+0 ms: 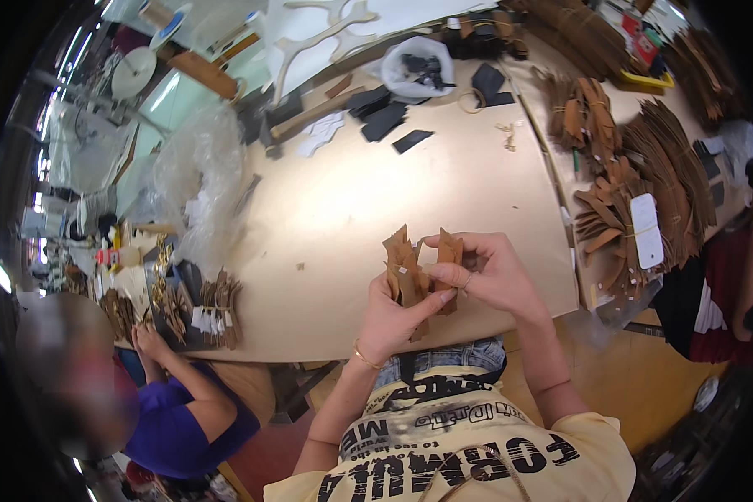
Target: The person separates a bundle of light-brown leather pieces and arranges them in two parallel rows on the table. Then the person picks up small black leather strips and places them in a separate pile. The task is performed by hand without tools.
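Just above the table's near edge, my left hand (391,322) is closed round a stack of brown leather pieces (403,272) with pointed ends and a small white tag. Beside it, my right hand (494,272) pinches a smaller stack of similar brown leather pieces (449,251) between thumb and fingers. The two stacks are close together, and my left thumb reaches across to the lower part of the right one. Both are held roughly upright in front of my body. Fingers behind the stacks are partly hidden.
Bundles of brown leather strips (665,167) and a white tag card (646,230) lie at the right. A plastic bag of dark scraps (417,69) and black pieces (385,121) sit at the back. Clear plastic (197,176) is at left, where a co-worker in purple (184,418) handles leather bundles.
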The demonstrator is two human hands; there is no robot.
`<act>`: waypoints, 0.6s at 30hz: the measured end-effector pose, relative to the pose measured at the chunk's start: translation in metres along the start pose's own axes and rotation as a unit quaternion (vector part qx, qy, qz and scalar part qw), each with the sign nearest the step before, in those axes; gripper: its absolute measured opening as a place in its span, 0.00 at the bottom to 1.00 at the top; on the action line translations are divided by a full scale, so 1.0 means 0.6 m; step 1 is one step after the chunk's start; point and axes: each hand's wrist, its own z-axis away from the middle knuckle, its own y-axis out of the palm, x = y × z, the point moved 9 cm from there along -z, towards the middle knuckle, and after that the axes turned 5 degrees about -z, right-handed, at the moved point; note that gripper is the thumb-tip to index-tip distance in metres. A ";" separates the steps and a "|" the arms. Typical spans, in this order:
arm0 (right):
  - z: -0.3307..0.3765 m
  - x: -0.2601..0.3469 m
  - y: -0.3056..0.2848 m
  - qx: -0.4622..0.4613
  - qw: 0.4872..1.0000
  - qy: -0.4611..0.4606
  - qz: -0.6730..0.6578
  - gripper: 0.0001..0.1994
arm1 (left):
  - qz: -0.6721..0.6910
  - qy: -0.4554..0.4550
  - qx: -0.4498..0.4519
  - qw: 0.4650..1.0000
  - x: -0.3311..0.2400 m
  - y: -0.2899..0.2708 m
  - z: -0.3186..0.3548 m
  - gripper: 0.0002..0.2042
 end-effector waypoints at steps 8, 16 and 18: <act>-0.050 -0.005 0.098 0.036 0.999 0.003 -0.001 0.18 | 0.061 0.046 -0.100 0.992 -0.012 -0.084 0.048 0.11; -0.082 -0.016 0.130 0.061 0.997 0.035 -0.005 0.23 | 0.132 0.010 -0.102 0.986 0.012 -0.122 0.043 0.13; -0.088 -0.023 0.132 0.049 0.998 0.038 -0.005 0.27 | 0.141 0.013 -0.104 0.984 0.015 -0.128 0.040 0.13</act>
